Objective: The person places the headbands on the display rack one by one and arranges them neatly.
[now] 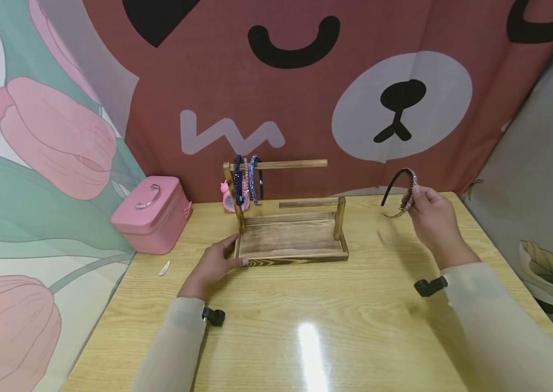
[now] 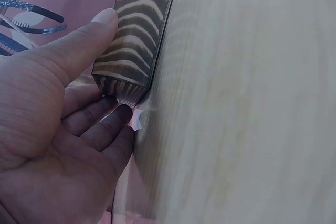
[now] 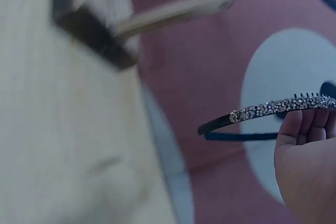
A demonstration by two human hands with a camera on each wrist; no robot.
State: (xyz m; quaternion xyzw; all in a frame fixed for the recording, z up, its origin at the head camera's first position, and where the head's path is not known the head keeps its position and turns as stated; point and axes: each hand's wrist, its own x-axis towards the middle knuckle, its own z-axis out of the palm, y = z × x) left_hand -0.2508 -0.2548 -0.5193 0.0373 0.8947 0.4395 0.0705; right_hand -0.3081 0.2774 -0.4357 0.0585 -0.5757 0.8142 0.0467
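So the right hand [image 1: 432, 215] had the headband [image 1: 400, 191] pinched up off the table [image 1: 354, 326], fingers [image 3: 304, 124] curled round the sparkly part of the arc, thumb on the near side. The band's open ends hung down and to the left of those fingers, toward the rack [image 1: 290, 239].

The rack sat well to the left of the right fingers, and its top bar [image 1: 286, 164] ran left-right, free end pointing at the right hand. So the band's arc was roughly crosswise to that bar. Three or four bands [image 1: 247, 185] already hung at the bar's far left end.

Left hand [image 1: 214, 264] was much nearer the rack: thumb [image 2: 86, 38] laid along the tray's side, fingertips [image 2: 123, 114] against its front left corner, fingers mostly straight, just bracing it and not wrapped round anything.

A pink case [image 1: 151, 215] sat further left of that hand.
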